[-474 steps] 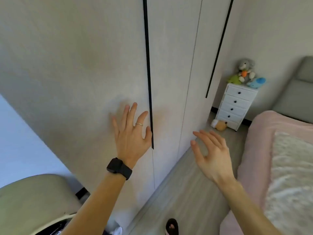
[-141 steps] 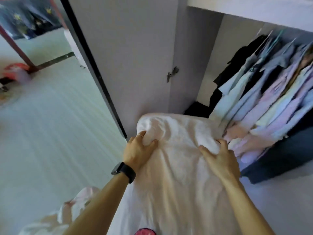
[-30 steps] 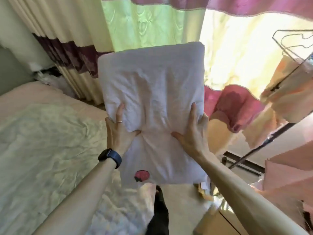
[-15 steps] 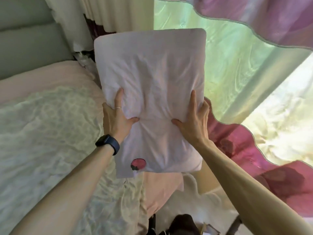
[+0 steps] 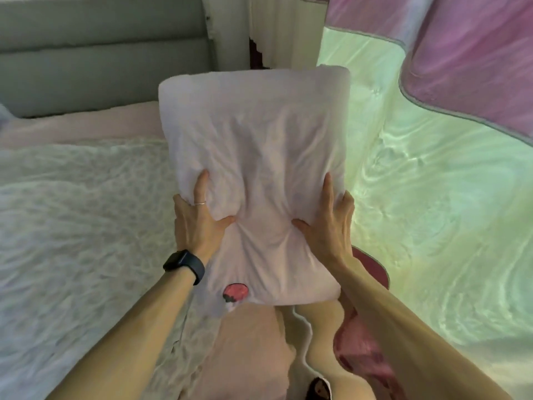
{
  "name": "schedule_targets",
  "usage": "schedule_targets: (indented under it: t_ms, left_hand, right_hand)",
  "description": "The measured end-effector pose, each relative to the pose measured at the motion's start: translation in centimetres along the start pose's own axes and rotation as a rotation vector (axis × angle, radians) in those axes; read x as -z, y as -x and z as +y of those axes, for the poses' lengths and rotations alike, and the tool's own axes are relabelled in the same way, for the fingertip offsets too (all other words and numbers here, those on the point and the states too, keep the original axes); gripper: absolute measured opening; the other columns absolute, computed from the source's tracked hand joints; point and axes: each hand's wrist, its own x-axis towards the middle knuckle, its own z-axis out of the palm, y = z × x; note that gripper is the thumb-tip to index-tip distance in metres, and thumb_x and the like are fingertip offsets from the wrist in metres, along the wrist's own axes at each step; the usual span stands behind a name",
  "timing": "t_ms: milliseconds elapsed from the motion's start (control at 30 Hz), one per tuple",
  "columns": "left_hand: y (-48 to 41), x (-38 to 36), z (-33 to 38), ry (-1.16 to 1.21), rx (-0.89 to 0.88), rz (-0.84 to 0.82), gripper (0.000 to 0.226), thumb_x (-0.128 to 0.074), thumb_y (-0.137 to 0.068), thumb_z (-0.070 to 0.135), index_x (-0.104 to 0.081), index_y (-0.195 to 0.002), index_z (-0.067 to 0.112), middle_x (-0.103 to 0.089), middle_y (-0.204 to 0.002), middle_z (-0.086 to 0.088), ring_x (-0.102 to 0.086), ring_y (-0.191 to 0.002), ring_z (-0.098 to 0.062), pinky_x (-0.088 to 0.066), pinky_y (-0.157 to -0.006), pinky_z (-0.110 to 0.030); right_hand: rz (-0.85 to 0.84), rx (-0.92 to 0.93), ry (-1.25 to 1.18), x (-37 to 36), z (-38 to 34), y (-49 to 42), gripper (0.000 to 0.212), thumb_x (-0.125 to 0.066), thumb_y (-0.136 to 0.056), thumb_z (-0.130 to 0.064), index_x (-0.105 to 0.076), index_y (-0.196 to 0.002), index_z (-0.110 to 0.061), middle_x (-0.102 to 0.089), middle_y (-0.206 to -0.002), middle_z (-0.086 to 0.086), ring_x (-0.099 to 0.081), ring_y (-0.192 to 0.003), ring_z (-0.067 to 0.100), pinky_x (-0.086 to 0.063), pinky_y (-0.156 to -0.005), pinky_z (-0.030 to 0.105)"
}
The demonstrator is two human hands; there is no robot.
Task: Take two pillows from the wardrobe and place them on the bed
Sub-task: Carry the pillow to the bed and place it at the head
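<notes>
Above the bed [image 5: 72, 226], my left hand [image 5: 199, 223] and right hand [image 5: 328, 226] grip a pale pink pillow [image 5: 256, 157] by its sides.

No readable text, label, brand or number anywhere. Only mark: small red strawberry print [image 5: 236, 293] near lower edge of pillow [image 5: 256, 157], no lettering with it. Black wristband [image 5: 184, 265] on left wrist shows blank face.

Left hand [image 5: 199, 223], right hand [image 5: 328, 226] grip white pillow [image 5: 256, 157] above bed [image 5: 78, 226], curtain [image 5: 432, 183] right.
</notes>
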Motion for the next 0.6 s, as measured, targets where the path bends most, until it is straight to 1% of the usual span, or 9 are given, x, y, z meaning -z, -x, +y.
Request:
schedule_targets:
  t_ms: [67,133,333,467,600]
  left_hand:
    - [-0.4,-0.9,1.0,0.013,0.075,0.005,0.11,-0.089,-0.065,0.043,-0.012,-0.142,0.056,-0.028,-0.11,-0.002,-0.053,-0.084,-0.032,-0.054,-0.074,-0.044]
    - [-0.6,-1.6,2.1,-0.01,0.096,0.03,0.109,-0.089,-0.065,0.042,-0.013,-0.142,0.055,-0.029,-0.111,-0.002,-0.053,-0.083,-0.03,-0.054,-0.073,-0.043]
    - [-3.1,-2.9,3.5,-0.037,0.144,0.056,0.109,-0.088,-0.066,0.043,-0.012,-0.143,0.055,-0.03,-0.11,-0.003,-0.052,-0.075,-0.028,-0.054,-0.069,-0.043]
    - [-5.4,-3.5,3.2,-0.06,0.18,0.051,0.111,-0.089,-0.066,0.042,-0.011,-0.144,0.055,-0.033,-0.111,-0.005,-0.053,-0.075,-0.029,-0.054,-0.071,-0.045]
    - [-9.1,-4.7,0.9,-0.075,0.218,0.04,0.113,-0.089,-0.065,0.041,-0.011,-0.144,0.054,-0.036,-0.116,-0.009,-0.052,-0.079,-0.029,-0.055,-0.074,-0.047]
  right_hand:
    - [-0.048,0.028,-0.03,0.1,1.4,-2.0,0.122,-0.087,-0.069,-0.035,-0.001,-0.155,-0.032,-0.027,-0.137,0.027,-0.034,-0.122,0.04,-0.036,-0.105,0.052]
    - [-0.069,0.05,-0.032,0.2,2.1,-3.8,0.121,-0.087,-0.069,-0.036,-0.001,-0.155,-0.033,-0.028,-0.138,0.028,-0.035,-0.124,0.043,-0.038,-0.105,0.053]
    - [-0.135,0.087,-0.047,-0.7,3.1,-8.9,0.122,-0.088,-0.067,-0.036,-0.002,-0.154,-0.033,-0.032,-0.134,0.024,-0.04,-0.115,0.041,-0.041,-0.099,0.053]
    - [-0.177,0.073,-0.048,-2.5,2.5,-12.1,0.124,-0.089,-0.065,-0.034,-0.003,-0.155,-0.033,-0.032,-0.133,0.022,-0.04,-0.113,0.042,-0.04,-0.098,0.052]
    - [-0.251,0.088,-0.034,-6.4,1.4,-15.4,0.125,-0.09,-0.065,-0.034,-0.003,-0.155,-0.031,-0.032,-0.13,0.022,-0.04,-0.111,0.039,-0.04,-0.099,0.051]
